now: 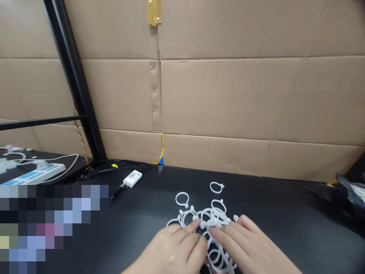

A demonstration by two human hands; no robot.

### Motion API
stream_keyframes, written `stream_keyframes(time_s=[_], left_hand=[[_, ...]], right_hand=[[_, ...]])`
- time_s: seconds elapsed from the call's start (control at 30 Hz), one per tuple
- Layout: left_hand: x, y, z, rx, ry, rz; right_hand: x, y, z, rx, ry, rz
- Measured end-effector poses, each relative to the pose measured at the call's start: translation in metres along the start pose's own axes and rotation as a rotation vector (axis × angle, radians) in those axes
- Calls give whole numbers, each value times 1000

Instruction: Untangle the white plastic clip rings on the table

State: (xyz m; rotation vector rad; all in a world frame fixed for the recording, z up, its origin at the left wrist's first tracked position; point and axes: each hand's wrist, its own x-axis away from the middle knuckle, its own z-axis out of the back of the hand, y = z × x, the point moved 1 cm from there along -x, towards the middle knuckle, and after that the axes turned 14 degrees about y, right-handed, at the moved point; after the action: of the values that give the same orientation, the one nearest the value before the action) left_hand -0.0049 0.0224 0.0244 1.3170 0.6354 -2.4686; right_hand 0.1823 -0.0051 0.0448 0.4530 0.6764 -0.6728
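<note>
A loose pile of white plastic rings (216,258), each with a small rounded knob, lies between my two hands at the front of the black table. My left hand (182,247) is on the pile's left side, its index finger reaching onto the rings and the other fingers curled under. Whatever those curled fingers hold, if anything, is hidden. From the right, my right hand (246,241) lies over the pile with its fingers stretched out and touching the rings. Beyond the pile are a single ring (182,193) to the left and another ring (211,191) farther back.
On the black table (137,224), a white charger plug (132,178) with a black cable end lies back left. A white power strip (34,175) stands farther left, past a black metal post (85,95). Cardboard (228,99) walls the back. Black plastic wrapping (349,199) sits far right.
</note>
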Motion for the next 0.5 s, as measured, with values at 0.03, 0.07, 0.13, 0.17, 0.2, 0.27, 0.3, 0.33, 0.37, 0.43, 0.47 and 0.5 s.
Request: stream_keyframes(time_s=[0.03, 0.07, 0.13, 0.17, 0.2, 0.27, 0.3, 0.33, 0.37, 0.43, 0.47, 0.5], left_hand=[[-1, -1, 1, 32, -31, 7], [-2, -3, 2, 58, -71, 10], [-5, -6, 5, 77, -146, 1], [-6, -8, 6, 79, -174, -3], [-6, -9, 7, 85, -191, 0], [-6, -11, 7, 117, -196, 39], [-5, -11, 6, 139, -185, 59], [-3, -11, 5, 156, -170, 76], [-1, -11, 4, 168, -146, 85], [3, -9, 1, 168, -88, 91], [5, -8, -1, 158, -53, 93], [6, -7, -2, 139, -24, 103]], right_hand=[[1, 1, 0, -17, -5, -17], [1, 3, 1, -36, -10, -34], [0, 5, 3, -69, -21, -86], [-1, 6, 5, -90, -23, -113], [-2, 7, 7, -118, -19, -135], [-4, 8, 12, -183, -14, -175], [-5, 9, 14, -216, -26, -190], [-6, 9, 15, -245, -50, -205], [-5, 9, 16, -271, -89, -224], [-4, 8, 16, -311, -173, -270], [-4, 6, 15, -332, -208, -292], [-4, 4, 14, -352, -234, -317]])
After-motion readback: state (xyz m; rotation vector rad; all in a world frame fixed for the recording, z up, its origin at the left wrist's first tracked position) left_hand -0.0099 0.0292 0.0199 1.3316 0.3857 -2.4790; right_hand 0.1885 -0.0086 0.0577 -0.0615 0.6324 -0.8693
